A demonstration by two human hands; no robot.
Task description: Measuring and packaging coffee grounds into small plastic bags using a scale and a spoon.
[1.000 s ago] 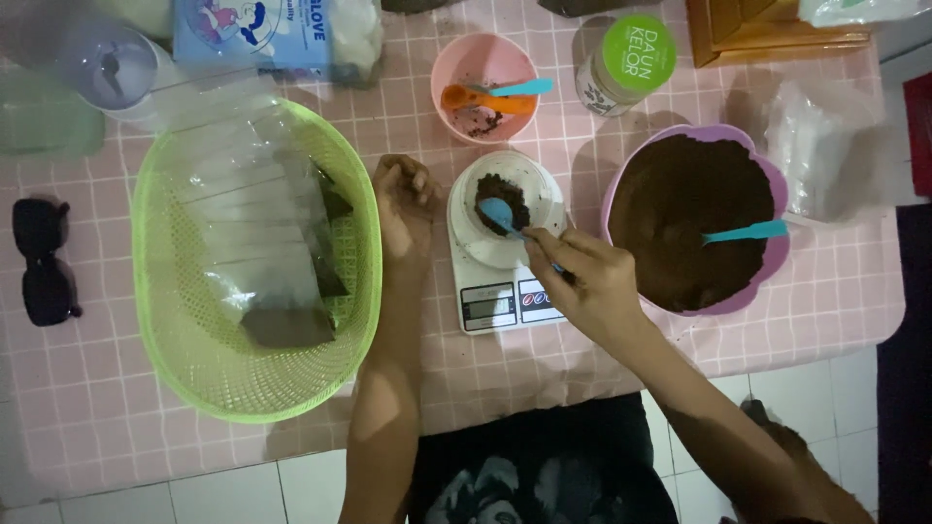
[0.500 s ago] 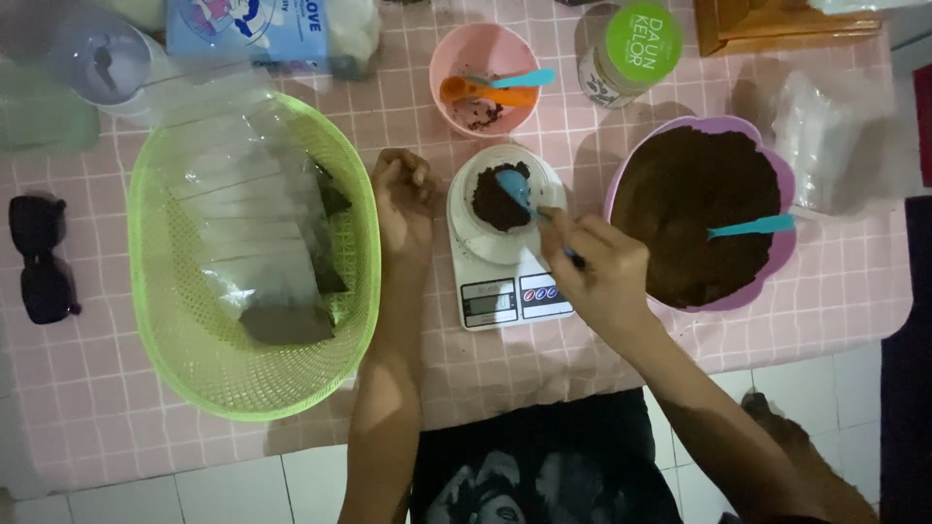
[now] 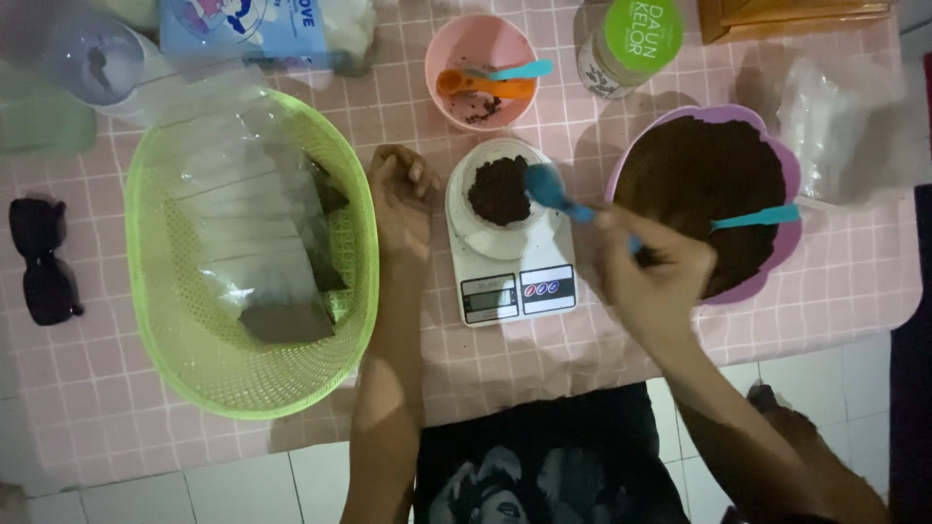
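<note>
My right hand [image 3: 652, 277] grips a blue spoon [image 3: 553, 190] whose bowl hovers at the right rim of a small white cup [image 3: 493, 233] holding dark brown powder [image 3: 497, 189]. The cup stands on a white digital scale [image 3: 510, 281]. My left hand [image 3: 400, 199] rests loosely curled on the pink checked tablecloth, just left of the scale and beside a green mesh basket [image 3: 194, 359]. A purple bowl [image 3: 782, 165] heaped with the same brown powder sits to the right, with a teal spoon [image 3: 755, 217] lying in it.
The green basket holds several clear plastic pouches [image 3: 248, 233], some filled with powder. A pink bowl [image 3: 456, 44] with an orange and a teal spoon stands behind the scale. A green-lidded jar [image 3: 636, 34], clear bags [image 3: 825, 116], sunglasses [image 3: 39, 262] and a blue package [image 3: 252, 29] lie around.
My right hand has drawn back to the right with the blue spoon, from over the cup to its right rim. The left hand has stayed put.
</note>
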